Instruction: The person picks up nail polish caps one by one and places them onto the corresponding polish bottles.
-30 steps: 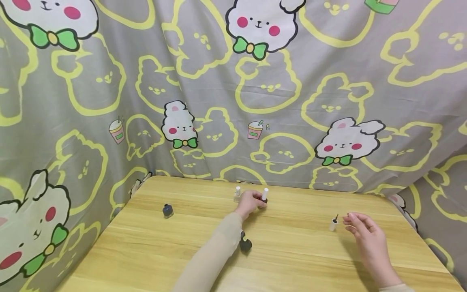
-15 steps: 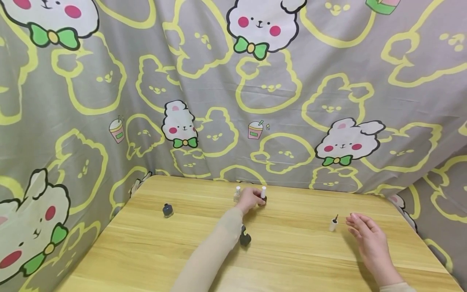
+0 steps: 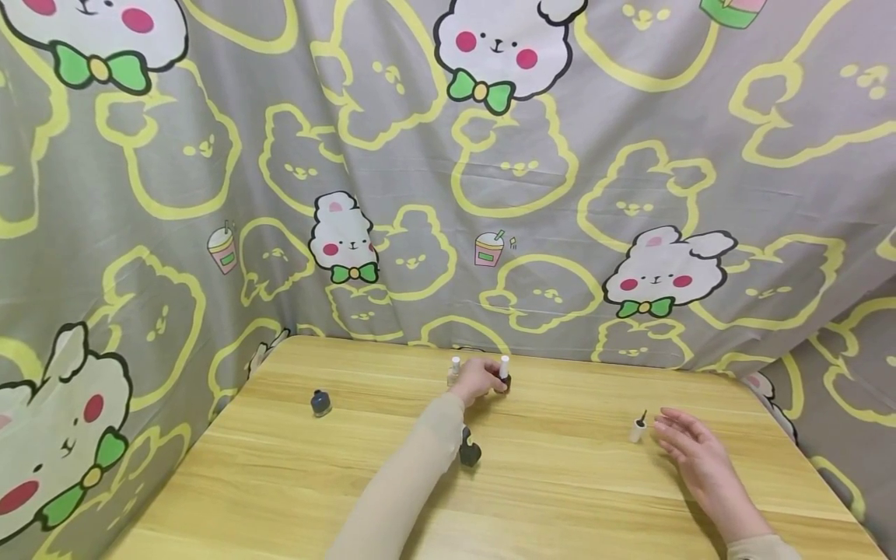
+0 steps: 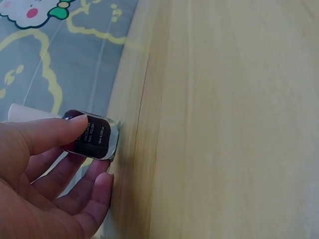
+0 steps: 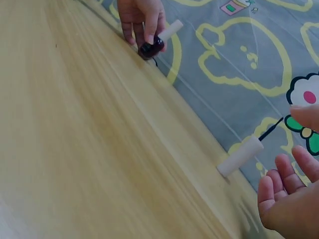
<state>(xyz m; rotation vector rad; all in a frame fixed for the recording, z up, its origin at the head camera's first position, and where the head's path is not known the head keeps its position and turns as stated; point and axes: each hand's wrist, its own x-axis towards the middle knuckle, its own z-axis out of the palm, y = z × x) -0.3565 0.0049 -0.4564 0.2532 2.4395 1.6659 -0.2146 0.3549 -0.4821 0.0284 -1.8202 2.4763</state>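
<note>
My left hand (image 3: 479, 379) pinches a dark red nail polish bottle (image 4: 99, 142) between thumb and fingers near the table's far edge. The bottle's white cap (image 3: 504, 365) is on and points up; its base is right at the tabletop. My right hand (image 3: 700, 463) hovers at the right with loosely bent, parted fingers and nothing in them. Just left of its fingertips, a white nail polish cap (image 5: 240, 157) stands on its top, with its dark brush (image 5: 271, 129) sticking up. In the right wrist view, thumb and fingers lie apart beside this brush.
Right behind my left hand is a clear nail polish bottle (image 3: 453, 376) with a white cap, partly hidden. An uncapped dark blue bottle (image 3: 320, 404) stands on the left of the wooden table (image 3: 546, 498). A patterned curtain (image 3: 420, 171) hangs behind the far edge.
My left hand has shifted the dark red bottle slightly left. The right hand has come a little nearer the upturned cap, its fingers now further apart. The cap with its brush stays in place.
</note>
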